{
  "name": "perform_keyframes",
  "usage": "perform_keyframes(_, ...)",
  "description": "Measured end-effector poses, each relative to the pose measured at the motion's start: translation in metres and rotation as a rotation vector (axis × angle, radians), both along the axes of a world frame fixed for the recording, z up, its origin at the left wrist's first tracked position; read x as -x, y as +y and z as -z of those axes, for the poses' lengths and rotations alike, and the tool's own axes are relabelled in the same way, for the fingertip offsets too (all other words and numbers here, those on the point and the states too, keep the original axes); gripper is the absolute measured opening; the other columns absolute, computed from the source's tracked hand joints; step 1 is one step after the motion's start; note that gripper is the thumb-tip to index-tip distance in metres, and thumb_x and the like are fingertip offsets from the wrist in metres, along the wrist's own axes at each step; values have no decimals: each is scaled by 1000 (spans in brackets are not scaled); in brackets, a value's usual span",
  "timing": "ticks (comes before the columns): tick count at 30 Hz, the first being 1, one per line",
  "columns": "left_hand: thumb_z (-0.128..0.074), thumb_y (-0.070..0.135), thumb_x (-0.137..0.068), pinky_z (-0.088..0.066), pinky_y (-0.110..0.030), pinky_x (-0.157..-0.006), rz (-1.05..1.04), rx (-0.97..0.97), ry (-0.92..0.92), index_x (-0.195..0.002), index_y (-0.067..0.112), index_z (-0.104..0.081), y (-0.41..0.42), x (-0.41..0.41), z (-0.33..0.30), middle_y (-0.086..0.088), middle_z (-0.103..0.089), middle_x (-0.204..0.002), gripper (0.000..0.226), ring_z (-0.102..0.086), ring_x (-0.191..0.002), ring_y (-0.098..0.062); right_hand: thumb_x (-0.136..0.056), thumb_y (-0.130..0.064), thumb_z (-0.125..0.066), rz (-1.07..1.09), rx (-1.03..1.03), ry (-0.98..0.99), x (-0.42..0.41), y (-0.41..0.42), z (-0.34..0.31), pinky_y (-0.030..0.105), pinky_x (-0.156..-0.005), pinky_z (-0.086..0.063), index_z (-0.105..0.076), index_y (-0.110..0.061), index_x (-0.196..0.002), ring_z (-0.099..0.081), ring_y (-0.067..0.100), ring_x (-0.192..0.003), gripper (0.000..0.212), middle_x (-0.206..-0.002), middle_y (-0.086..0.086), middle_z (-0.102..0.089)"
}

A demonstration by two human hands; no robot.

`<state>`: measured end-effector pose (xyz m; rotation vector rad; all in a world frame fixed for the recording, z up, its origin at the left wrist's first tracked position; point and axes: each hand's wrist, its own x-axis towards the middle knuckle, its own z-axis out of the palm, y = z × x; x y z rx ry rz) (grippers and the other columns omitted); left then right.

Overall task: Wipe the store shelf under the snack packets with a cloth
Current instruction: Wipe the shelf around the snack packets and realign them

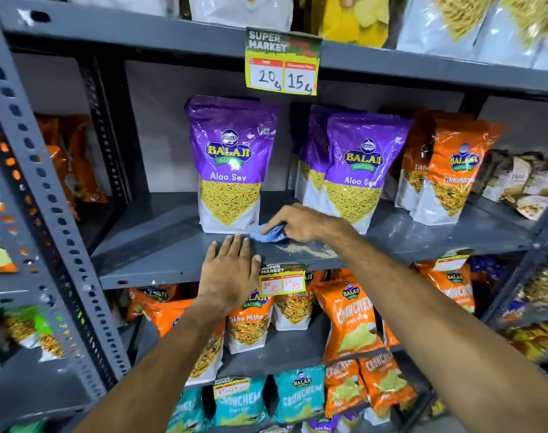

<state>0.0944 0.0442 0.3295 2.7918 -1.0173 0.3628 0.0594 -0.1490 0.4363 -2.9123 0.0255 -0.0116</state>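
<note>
So we've got a grey metal shelving unit [160, 251] filling pretty much everything, with a perforated upright [47, 195] slanting down the left. The middle shelf is the one we're working on, and its left half is bare grey metal.

Standing on it: one purple Aloo Sev packet [230, 164] upright near the middle, then a small gap, then more purple Aloo Sev packets [357, 170] in a row going back. Right of those are orange Tikha Mitha packets [447, 173]. Down below there's a shelf of orange Crunchem bags [350, 320] and teal ones [299, 398] under that.

A yellow price tag [282, 62] hangs off the shelf above, handwritten 20 and 15. A smaller tag [282, 281] sits on our shelf's front lip.

Our right hand [300, 223] is curled down over a blue cloth [268, 234], fingers bunched on it and pressing it to the shelf, right in front of the gap between the purple packets. Our left hand [232, 270] lies flat and spread on the front edge, gripping nothing, fingertips just beside the cloth.

Smallest thing: a patch of tan crumbs or dust [307, 250] on the shelf, just right of the cloth, under our right wrist.
</note>
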Motion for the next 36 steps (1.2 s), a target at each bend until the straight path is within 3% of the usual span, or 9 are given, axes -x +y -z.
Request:
perform_keyframes(4, -10, 50, -105, -13, -48, -129, -2, 5, -5, -161, 14, -24, -1, 1, 1, -7, -24, -170, 68, -17, -158, -23, -83, 15, -45, -27, -104, 34, 15, -15, 14, 39, -87, -56, -77, -31, -109, -65, 22, -101, 62, -126, 2, -70)
perform_keyframes(9, -9, 51, -105, -11, -48, -129, -1, 11, 2, -162, 14, -23, -1, 0, 1, -7, -22, -171, 69, -15, -159, -23, -77, 12, -42, 33, 90, 213, 37, -65, -17, 18, -50, -43, -80, -35, -101, -57, 10, -70, 65, -114, -1, -71)
perform_keyframes(14, -12, 49, -106, -13, -47, -128, -9, 6, -16, -161, 14, -25, -1, 0, 0, -7, -24, -170, 67, -17, -158, -22, -79, 11, -44, -14, -12, 27, 21, -50, -28, 17, -45, -40, -77, -39, -107, -53, 7, -50, 65, -102, 11, -76)
perform_keyframes(17, -14, 48, -107, -13, -46, -128, -1, 6, -12, -161, 14, -25, -1, 1, -1, -7, -24, -170, 66, -17, -158, -22, -84, 11, -47, -82, -29, -6, 7, -22, -11, 6, -50, -37, -74, -30, -118, -57, -6, -60, 59, -126, 6, -69)
perform_keyframes(20, -13, 48, -107, -11, -45, -129, -7, -5, -6, -162, 14, -23, -1, 2, -2, -6, -22, -171, 66, -14, -159, -21, -87, 10, -45, -67, 12, 23, 13, -17, 9, 22, -71, -45, -72, -32, -122, -60, 14, -88, 61, -135, 5, -64)
perform_keyframes(24, -14, 48, -107, -9, -45, -129, -12, -6, -3, -162, 14, -23, -2, 3, -2, -5, -21, -171, 65, -13, -159, -20, -81, 12, -45, -37, 22, 108, 43, -51, 6, 4, -52, -36, -75, -34, -114, -53, -3, -62, 64, -98, -9, -68)
perform_keyframes(27, -14, 48, -108, -9, -44, -129, -21, -3, -12, -162, 15, -24, -2, 3, -2, -4, -22, -171, 64, -14, -159, -19, -74, 13, -39, -41, 106, 181, 63, -79, -12, 15, -46, -38, -78, -35, -106, -52, 1, -48, 69, -56, -25, -59)
perform_keyframes(30, -17, 47, -108, -10, -43, -129, -30, 3, -20, -161, 15, -27, -2, 3, -2, -4, -24, -170, 63, -16, -158, -19, -74, 12, -40, -20, 92, 104, 62, -89, -23, 29, -66, -51, -78, -36, -108, -61, 20, -74, 70, -88, -15, -73)
perform_keyframes(36, -17, 47, -108, -10, -43, -129, -16, 28, -18, -161, 14, -28, 0, 4, -2, -4, -24, -170, 63, -17, -158, -19, -85, 12, -45, -51, 21, 31, 39, -62, 5, 9, -70, -39, -71, -29, -123, -58, 21, -96, 62, -143, 11, -56)
